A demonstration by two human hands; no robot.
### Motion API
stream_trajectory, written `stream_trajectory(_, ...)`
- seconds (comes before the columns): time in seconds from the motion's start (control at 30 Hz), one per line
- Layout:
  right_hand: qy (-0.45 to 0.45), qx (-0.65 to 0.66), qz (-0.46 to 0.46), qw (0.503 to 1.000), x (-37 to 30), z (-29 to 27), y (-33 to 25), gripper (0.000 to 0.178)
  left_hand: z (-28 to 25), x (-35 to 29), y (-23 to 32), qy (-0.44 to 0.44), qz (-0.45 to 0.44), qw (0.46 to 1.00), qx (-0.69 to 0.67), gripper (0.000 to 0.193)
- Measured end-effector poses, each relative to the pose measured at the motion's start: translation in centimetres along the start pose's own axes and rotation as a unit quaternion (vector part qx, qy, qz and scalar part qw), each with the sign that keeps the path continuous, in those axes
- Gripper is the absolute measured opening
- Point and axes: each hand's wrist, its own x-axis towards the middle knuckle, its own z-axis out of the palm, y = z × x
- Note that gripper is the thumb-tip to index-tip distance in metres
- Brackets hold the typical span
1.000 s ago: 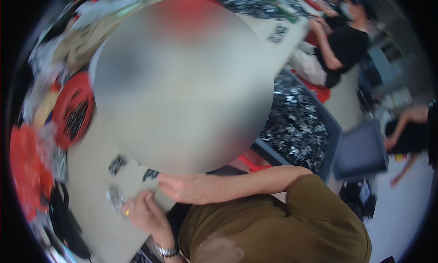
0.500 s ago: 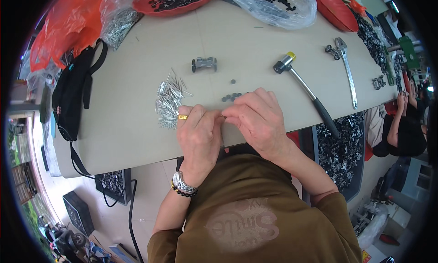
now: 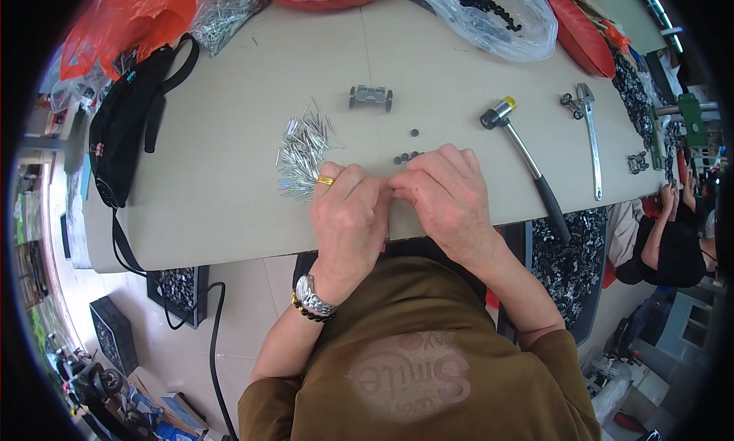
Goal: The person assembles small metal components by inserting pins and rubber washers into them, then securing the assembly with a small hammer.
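Thin silver metal pins (image 3: 302, 152) lie heaped beside our left hand (image 3: 348, 211); it meets our right hand (image 3: 447, 200), fingers curled, contents hidden; black-handled mallet (image 3: 527, 162) nearby.

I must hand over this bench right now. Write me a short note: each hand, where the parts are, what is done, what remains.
Left hand, with a gold ring: on the beige table, fingertips pinched against the right hand's; what they pinch is hidden.
Right hand: same, knuckles up.
Parts: pile of thin silver metal pins beside the left hand; small dark round pieces just beyond the right hand.
Done: one small grey metal assembly stands farther back.
Left: most pins and pieces still lie loose. The black-handled mallet lies unused at right.
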Motion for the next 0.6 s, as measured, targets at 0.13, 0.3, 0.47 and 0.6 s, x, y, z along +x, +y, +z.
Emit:
stream_trajectory(0.13, -0.007, 0.006, -0.001, 1.000, 0.15, -0.26, 0.02, 0.016, -0.15, 0.01, -0.08, -0.007, 0.006, 1.000, 0.000, 0.018)
stream_trajectory(0.3, -0.019, 0.012, 0.003, 1.000, 0.37, -0.43, 0.06, 0.016, -0.24, 0.09, 0.00, -0.019, -0.008, 1.000, -0.007, 0.017)
stream_trajectory(0.47, -0.025, -0.028, -0.010, 0.999, 0.69, -0.75, -0.48, 0.015, -0.04, 0.12, 0.01, -0.005, 0.000, 1.000, -0.001, 0.016)
stream_trajectory(0.6, -0.041, -0.032, -0.006, 0.999, 0.63, -0.84, -0.57, 0.014, -0.06, 0.02, 0.02, -0.007, 0.002, 1.000, 0.006, 0.018)
